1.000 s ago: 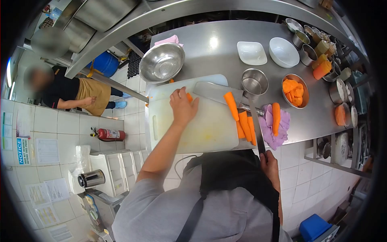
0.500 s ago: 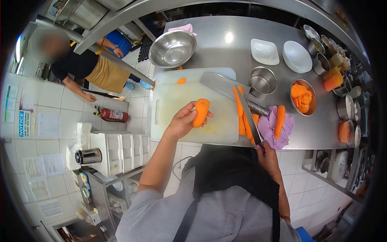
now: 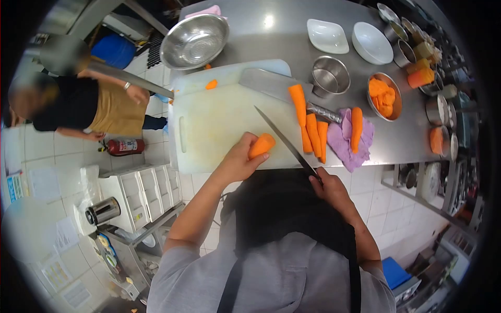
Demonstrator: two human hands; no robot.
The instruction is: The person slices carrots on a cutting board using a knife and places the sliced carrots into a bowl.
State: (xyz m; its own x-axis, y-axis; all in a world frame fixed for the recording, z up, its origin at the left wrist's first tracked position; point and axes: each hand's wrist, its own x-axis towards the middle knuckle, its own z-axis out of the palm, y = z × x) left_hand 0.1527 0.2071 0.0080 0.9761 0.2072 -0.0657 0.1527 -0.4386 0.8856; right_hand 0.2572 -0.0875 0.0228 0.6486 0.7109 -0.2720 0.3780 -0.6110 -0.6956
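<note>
On the steel table [image 3: 250, 31], your left hand [image 3: 241, 160] gripped a carrot [image 3: 262, 146], your right [image 3: 329, 187] a knife [image 3: 284, 139]; rolling could have sent the blade toward your fingers.

Shiny, smooth metal colander [image 3: 194, 43]; matt plastic board [image 3: 235, 117]; soft-looking purple cloth [image 3: 342, 148] (rather crumpled).

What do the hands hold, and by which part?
Left hand: short orange carrot piece, by its lower end. Right hand: long, pointed metal knife, by its black handle.
</note>
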